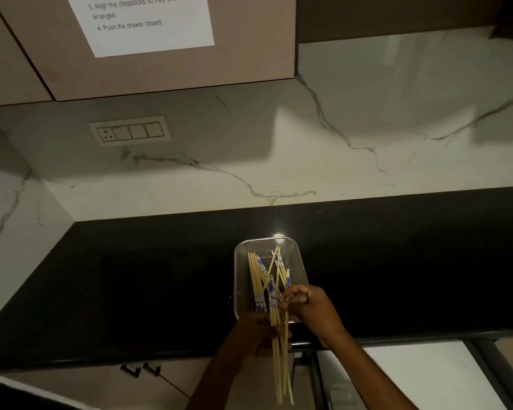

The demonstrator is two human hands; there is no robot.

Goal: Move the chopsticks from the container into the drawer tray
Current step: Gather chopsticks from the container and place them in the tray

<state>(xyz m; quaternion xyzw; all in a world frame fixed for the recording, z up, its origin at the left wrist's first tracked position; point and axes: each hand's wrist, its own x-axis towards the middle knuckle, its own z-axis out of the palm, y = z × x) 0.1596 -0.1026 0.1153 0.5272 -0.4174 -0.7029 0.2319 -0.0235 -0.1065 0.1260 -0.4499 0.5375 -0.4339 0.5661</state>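
Just ahead of me on the dark table (131, 291) sits the clear container (240, 279), and most of the chopsticks (259, 279) lie in it with their long axis running away from me, a few crossed over the rest at a slant. My left hand (256, 335) is at the container's near edge, closed around a small bundle of chopsticks (279, 365) whose free ends hang down toward me past the edge of the table. My right hand (304, 303) is over the near right corner of the container, fingers curled and pinching at the sticks there; it looks to be gripping one or two, though I cannot tell exactly how many. Both hands are at the near ends of the sticks, so the pile stretches forward from my fingers, and the right hand is the nearer one to what is left inside. Below the table edge and to my right lies the open drawer (427, 380), pale inside; I cannot make out the tray's compartments from here. I judge the carry will be a short drop down and to the right, keeping the bundle lengthwise.
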